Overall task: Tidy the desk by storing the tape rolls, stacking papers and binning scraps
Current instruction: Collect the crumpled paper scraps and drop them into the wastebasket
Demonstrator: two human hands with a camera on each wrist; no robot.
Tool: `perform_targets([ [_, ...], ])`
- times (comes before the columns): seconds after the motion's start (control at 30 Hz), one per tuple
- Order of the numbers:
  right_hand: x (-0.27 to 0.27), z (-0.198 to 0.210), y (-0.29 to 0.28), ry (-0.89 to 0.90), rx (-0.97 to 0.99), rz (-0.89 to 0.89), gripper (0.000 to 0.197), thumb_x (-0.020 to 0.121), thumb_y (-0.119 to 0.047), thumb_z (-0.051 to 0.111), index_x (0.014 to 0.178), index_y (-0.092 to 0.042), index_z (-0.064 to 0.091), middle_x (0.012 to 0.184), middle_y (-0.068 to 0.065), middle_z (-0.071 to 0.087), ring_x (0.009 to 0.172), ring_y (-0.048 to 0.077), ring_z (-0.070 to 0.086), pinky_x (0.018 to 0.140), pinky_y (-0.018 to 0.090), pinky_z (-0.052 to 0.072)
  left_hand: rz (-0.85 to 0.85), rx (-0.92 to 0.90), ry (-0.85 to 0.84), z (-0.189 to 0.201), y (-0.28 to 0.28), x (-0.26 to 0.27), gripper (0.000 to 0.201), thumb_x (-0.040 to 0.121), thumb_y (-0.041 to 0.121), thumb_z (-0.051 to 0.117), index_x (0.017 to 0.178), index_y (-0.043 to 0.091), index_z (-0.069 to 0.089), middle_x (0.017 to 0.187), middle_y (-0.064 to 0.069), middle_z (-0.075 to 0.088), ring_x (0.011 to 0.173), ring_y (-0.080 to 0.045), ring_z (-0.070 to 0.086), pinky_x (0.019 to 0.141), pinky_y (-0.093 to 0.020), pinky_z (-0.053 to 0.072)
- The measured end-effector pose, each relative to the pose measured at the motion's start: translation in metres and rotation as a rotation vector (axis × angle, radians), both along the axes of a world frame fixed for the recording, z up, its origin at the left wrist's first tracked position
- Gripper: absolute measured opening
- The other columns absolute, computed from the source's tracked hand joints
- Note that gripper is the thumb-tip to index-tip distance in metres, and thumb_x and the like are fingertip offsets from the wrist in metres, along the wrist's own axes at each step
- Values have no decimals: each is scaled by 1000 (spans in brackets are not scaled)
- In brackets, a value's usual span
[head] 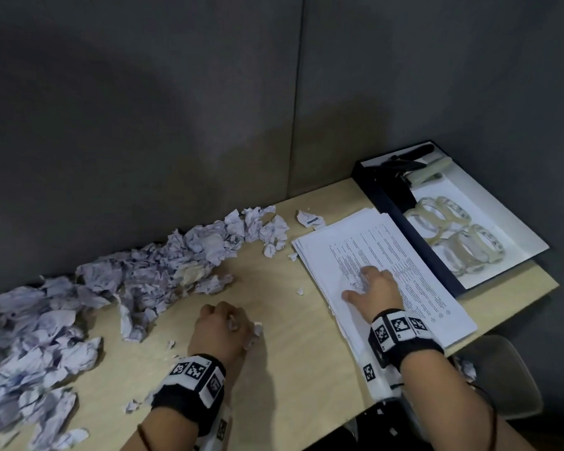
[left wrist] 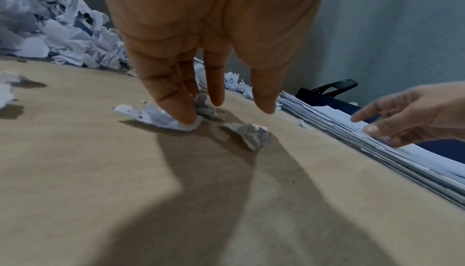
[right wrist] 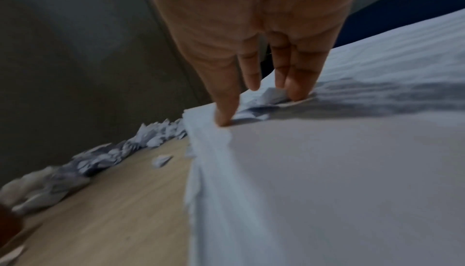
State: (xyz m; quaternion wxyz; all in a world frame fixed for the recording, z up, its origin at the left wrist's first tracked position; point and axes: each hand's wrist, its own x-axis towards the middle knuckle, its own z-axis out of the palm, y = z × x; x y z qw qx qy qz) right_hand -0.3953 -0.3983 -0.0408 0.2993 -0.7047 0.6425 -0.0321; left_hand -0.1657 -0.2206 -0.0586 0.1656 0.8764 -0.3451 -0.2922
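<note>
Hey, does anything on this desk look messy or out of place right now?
Yes. Crumpled paper scraps lie heaped along the wall side of the desk, with stray bits scattered nearer. One small scrap sits on the paper stack by the right hand. The stack's edges are uneven.

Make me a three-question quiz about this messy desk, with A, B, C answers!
1. Where are the tape rolls?
A. in the box at the right
B. on the paper stack
C. among the crumpled paper

2. What colour is the desk?
A. black
B. light wood
C. red

3. What is the left hand doing?
A. lying flat on the stack
B. pointing at the wall
C. pinching small paper scraps

Answers:
1 A, the clear rolls lie inside the box.
2 B, its bare top is pale tan.
3 C, its fingertips close on scraps, while the right hand presses on the paper stack.
</note>
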Motion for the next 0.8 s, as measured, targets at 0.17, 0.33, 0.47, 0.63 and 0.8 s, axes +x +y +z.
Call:
perform_targets([
  [0.17,8,-3,1,28,-25,153,40,85,8,54,113,-18,64,112,8,50,90,24,57,76,30,52,-39,50,29,0,-1,-2,48,70,30,76,111,20,54,105,-2,34,100,-32,56,87,-32,47],
  [0.33,5,-2,-7,100,-40,249,31,85,7,44,88,-12,68,96,6,65,79,22,60,67,27,50,-72,44,-11,-5,-1,0,50,70,18,75,116,16,54,111,-8,38,94,-34,56,84,-33,48],
  [0.47,6,1,-14,69,0,184,33,82,9,45,77,-15,68,85,5,68,73,22,63,62,27,53,-67,21,-4,-5,-2,-1,39,73,12,69,111,16,58,108,-8,41,90,-33,57,81,-33,49],
  [0.63,9,0,5,137,-54,175,45,83,10,48,119,-15,59,116,11,51,99,25,55,70,28,47,-94,-37,-17,-9,0,-4,21,86,14,58,107,13,60,101,-6,42,88,-33,59,77,-29,44],
  [0.8,25,2,34,-73,25,302,36,88,3,50,117,-13,64,118,7,58,106,22,59,94,30,48,-93,-67,-30,-9,6,-2,18,89,25,56,104,20,64,106,-7,50,101,-30,56,84,-33,47],
])
